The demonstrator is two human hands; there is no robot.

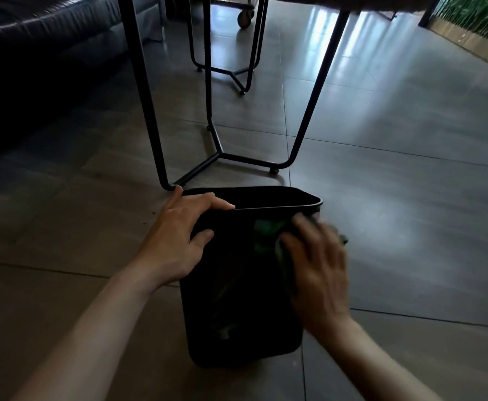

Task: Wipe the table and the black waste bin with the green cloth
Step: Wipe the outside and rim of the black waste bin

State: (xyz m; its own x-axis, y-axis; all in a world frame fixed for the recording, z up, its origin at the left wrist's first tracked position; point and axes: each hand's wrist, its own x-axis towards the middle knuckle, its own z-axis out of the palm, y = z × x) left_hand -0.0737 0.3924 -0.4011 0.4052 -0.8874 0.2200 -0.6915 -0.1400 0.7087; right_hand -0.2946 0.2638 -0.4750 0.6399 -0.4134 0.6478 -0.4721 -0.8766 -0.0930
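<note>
Head view showed the tiled floor (396, 215) under a table (352, 2) on thin black legs, with the black bin (237, 299) standing just in front of those legs. The left hand (179, 241) was closed over the bin's near-left rim, fingers hooked inside and thumb outside, steadying it. The right hand (318, 261), blurred, lay fairly flat and pressed the green cloth (269, 235) against the bin's upper right wall. To wipe well, that rim hold probably needed to stay firm, with the cloth kept spread under the palm and drawn in overlapping strokes.
</note>
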